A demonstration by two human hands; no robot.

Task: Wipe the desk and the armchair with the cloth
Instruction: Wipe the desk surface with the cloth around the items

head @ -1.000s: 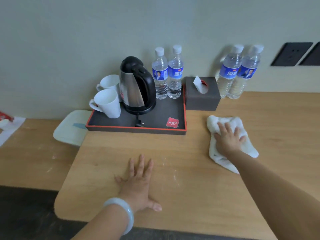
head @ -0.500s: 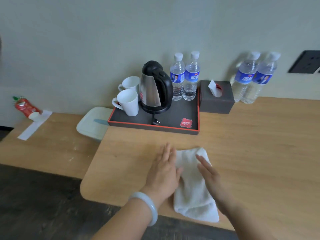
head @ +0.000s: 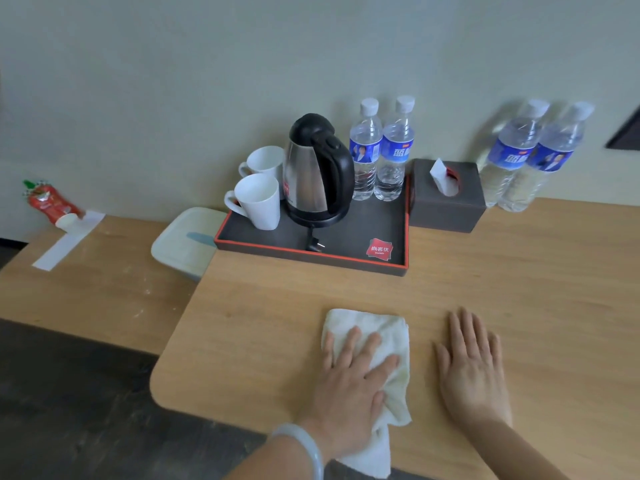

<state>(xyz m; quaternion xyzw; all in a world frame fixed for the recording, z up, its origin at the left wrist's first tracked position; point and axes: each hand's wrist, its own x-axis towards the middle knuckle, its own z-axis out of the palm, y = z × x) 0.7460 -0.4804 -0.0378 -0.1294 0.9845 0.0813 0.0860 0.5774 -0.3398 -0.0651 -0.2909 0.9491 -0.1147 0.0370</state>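
Four blue-labelled bottles [head: 365, 150]; writing unreadable.

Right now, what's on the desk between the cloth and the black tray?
Nothing: the head view shows bare wood desk between the white cloth, under the left hand, and the tray.

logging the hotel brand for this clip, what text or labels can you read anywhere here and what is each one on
"尚客优": white characters on the red card lying in the black tray; a smaller line under them is too small to read.
Blue labels on the four water bottles: large white characters, too blurred to read.
Red packet by the wall: print too blurred to read.
Kettle: a small red sticker, unreadable.
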